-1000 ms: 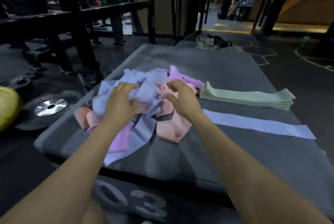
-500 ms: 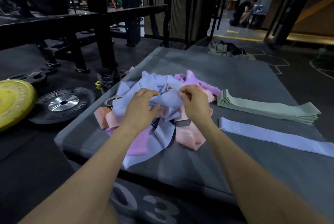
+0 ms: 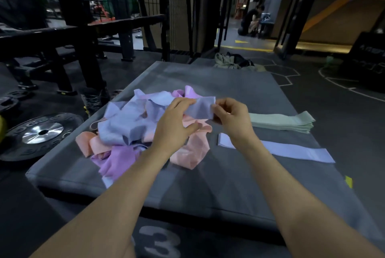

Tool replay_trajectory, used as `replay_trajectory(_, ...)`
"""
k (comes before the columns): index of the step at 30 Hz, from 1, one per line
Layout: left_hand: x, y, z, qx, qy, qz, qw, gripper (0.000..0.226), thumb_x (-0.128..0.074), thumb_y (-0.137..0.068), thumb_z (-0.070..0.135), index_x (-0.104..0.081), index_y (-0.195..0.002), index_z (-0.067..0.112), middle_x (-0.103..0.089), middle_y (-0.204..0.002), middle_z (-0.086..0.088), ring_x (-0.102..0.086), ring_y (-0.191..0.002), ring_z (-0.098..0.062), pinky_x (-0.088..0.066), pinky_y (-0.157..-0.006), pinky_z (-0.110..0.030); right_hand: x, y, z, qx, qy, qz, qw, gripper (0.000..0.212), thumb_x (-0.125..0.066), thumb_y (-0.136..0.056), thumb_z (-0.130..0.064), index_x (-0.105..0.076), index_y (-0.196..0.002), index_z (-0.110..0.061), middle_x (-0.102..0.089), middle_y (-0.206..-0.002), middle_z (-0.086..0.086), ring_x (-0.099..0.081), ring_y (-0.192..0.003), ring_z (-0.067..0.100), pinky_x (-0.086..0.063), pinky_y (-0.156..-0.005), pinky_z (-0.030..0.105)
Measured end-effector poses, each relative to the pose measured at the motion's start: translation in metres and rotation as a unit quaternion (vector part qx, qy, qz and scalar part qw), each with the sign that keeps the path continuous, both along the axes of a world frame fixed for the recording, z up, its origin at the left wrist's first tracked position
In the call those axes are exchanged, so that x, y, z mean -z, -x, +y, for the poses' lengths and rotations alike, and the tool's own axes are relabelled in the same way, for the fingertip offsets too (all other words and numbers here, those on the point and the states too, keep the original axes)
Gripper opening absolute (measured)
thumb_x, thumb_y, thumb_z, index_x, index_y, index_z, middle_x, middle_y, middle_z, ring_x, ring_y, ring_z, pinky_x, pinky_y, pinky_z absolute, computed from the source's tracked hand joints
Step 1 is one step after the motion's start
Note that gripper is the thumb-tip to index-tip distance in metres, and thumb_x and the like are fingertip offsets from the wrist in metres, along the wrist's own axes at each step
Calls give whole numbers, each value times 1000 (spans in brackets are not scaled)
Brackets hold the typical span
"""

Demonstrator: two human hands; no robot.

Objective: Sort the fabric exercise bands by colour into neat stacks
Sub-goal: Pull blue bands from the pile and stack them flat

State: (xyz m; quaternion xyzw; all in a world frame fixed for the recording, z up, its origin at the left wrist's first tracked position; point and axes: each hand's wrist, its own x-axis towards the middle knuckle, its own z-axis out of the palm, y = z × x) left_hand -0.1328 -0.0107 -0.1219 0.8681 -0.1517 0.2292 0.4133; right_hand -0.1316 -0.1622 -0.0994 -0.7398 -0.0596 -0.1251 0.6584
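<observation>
A jumbled heap of fabric bands [image 3: 133, 126] in lavender-blue, pink-purple and peach lies on the grey padded box [image 3: 208, 184]. Both hands hold one lavender-blue band [image 3: 203, 107] lifted just above the heap: my left hand [image 3: 175, 126] grips its left part, and my right hand [image 3: 231, 118] pinches its right end. To the right, a neat stack of pale green bands [image 3: 287, 123] lies flat. In front of that stack, a single lavender-blue band [image 3: 291, 150] lies stretched out flat.
Weight plates [image 3: 39, 132] lie on the dark floor to the left, beside a black rack frame [image 3: 83, 49]. A bag and clothing [image 3: 233, 62] sit past the box's far edge. A person crouches far back in the corridor [image 3: 252, 20].
Both hands have pulled a lavender-blue band up and to the right, out of the heap. It is now spread between them. The camera view has tilted up slightly.
</observation>
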Motion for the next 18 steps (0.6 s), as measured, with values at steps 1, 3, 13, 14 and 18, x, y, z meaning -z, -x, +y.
replay_trajectory(1,0,0,-6,7,3,5,1000,58,-77,-73,27,-53,-125,20,-49,-121,13,-47,-110,-7,-41,-88,-22,-2,4,-3,-15,-25,6,1000,19,-54,-90,1,-57,-73,-7,-54,-62,6,-51,-60,17,-51,-63,29)
replay_trajectory(3,0,0,-16,25,-1,2,1000,52,-73,-77,25,-54,-125,18,-52,-122,12,-48,-112,-7,-39,-90,-21,-6,9,-9,-41,-69,14,997,17,-56,-88,4,-58,-75,-7,-56,-56,0,-53,-51,10,-52,-59,23)
replay_trajectory(13,-6,5,-33,42,-53,13,998,34,-40,-95,3,-57,-123,13,-64,-117,-4,-61,-97,-23,-46,-85,-32,-6,16,-35,-18,127,-66,990,33,-66,-83,-6,-52,-113,-14,-52,-112,2,-53,-94,8,-43,-79,7)
replay_trajectory(14,-4,5,-31,44,-60,15,997,35,-40,-94,2,-58,-122,12,-64,-117,-6,-60,-97,-23,-45,-83,-30,-6,16,-36,-27,152,-82,985,43,-66,-82,-5,-49,-120,-15,-49,-117,0,-51,-99,8,-40,-81,4)
replay_trajectory(18,-4,5,-28,66,-36,32,997,37,-39,-91,-3,-60,-119,11,-66,-110,-6,-58,-95,-21,-42,-78,-21,-5,16,-32,-66,260,-136,954,37,-66,-77,0,-61,-111,-14,-53,-108,-2,-54,-96,9,-39,-81,6)
